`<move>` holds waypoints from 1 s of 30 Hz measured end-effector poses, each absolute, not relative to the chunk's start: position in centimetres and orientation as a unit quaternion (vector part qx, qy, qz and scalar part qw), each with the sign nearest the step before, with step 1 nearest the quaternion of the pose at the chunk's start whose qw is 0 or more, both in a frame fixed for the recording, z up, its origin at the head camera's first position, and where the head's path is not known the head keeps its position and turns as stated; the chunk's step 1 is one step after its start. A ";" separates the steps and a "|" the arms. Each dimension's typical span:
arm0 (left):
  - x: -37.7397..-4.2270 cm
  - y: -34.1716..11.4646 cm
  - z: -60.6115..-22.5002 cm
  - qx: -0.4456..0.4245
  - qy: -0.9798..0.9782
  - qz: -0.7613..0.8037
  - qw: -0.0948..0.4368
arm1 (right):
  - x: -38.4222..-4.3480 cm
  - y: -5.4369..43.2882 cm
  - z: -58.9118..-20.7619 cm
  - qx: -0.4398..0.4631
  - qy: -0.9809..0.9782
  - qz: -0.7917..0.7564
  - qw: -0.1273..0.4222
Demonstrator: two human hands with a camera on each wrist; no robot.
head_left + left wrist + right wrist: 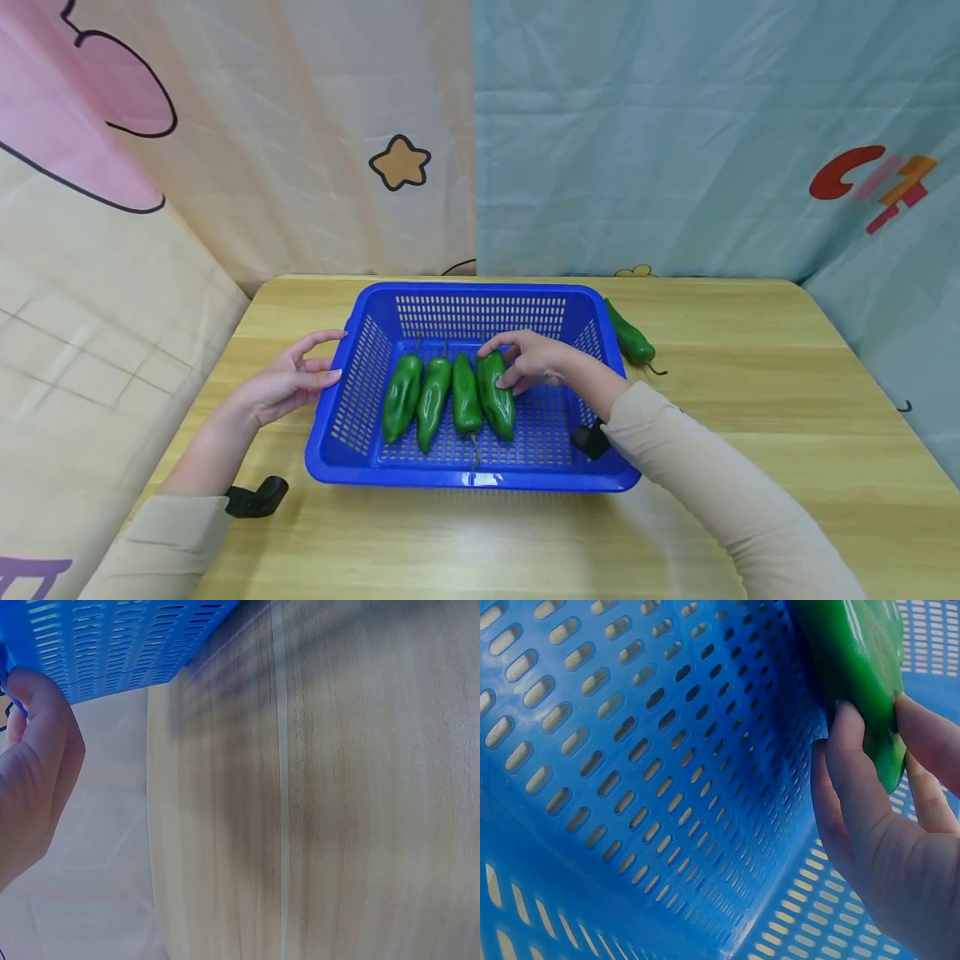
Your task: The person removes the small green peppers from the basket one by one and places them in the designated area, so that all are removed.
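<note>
A blue perforated plastic basket [420,477] sits on the wooden table with several green peppers lying side by side in it. My left hand [288,385] holds the basket's left rim, and the left wrist view shows the thumb [45,705] against that rim. Inside the basket, my right hand [534,360] pinches the rightmost green pepper [497,410] near its upper end. The right wrist view has this pepper [859,667] between thumb and fingers, close over the perforated floor. To its left lie the other peppers [465,396], roughly parallel.
Another green pepper [632,337] lies on the table [750,400] just outside the basket's right wall, its upper end hidden by the rim. Printed curtains [660,150] hang behind the table and at both sides. A dark wrist-camera mount [258,498] sticks out from each sleeve.
</note>
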State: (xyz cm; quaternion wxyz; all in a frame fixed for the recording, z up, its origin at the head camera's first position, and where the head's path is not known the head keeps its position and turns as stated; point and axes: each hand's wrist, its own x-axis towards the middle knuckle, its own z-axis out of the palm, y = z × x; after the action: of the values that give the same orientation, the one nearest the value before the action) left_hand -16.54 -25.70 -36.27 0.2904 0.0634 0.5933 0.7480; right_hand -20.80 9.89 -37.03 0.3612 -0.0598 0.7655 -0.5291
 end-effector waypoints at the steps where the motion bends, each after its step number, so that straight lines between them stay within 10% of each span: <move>1: -16.6 -25.7 -36.2 0.063 0.595 0.748 0.289 | -20.8 9.9 -37.0 -0.062 0.765 -0.531 0.359; 30: -16.7 -25.6 -35.9 0.048 0.610 0.734 0.294 | -20.8 11.0 -34.5 -0.094 0.708 -0.607 0.348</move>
State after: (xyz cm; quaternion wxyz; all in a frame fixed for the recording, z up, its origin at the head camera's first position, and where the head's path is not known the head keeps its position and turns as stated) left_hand -16.70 -25.63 -35.93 0.2937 0.0484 0.6103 0.7341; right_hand -20.83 10.95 -34.47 0.3478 -0.0936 0.7082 -0.6072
